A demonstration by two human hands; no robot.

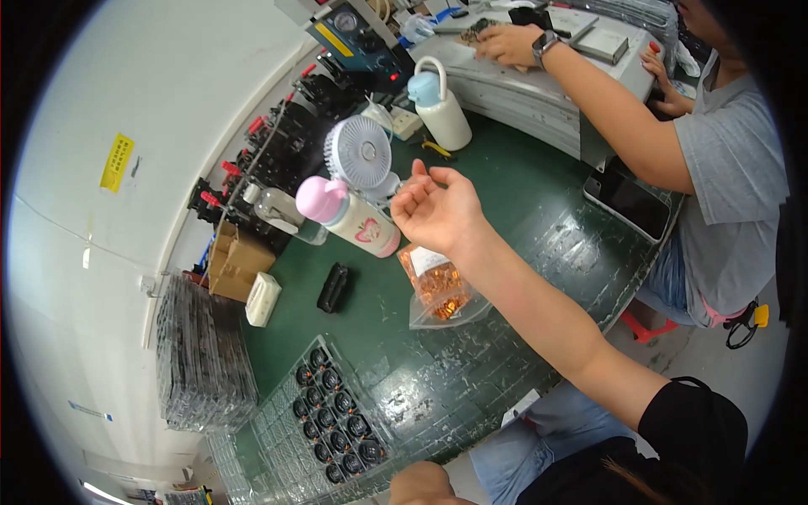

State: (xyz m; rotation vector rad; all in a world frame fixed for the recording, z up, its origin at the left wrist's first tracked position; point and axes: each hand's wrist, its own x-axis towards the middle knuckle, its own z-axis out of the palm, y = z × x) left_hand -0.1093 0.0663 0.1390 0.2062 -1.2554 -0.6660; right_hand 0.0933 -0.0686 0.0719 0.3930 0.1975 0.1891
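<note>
My right hand [438, 206] reaches over the table with its palm turned up, fingers loosely bent and apart, nothing visible in them. Its fingertips are beside a small white fan [360, 153], whose lower part the hand partly hides; I cannot tell whether they touch. A pink-capped bottle [358, 223] leans in the picture just left of the hand. Below the wrist lies a clear zip bag of copper-coloured small parts [442, 290]. Of my left arm only a bare piece [421, 484] shows at the lower edge; the left hand is out of view.
A clear tray with round black parts [337, 421] lies near the table's front. Stacked trays [202, 353], a cardboard box [240, 261] and a black object [333, 288] are leftward. A blue-lidded bottle [442, 114], a phone [627, 204] and a co-worker's arm [619, 118] are right.
</note>
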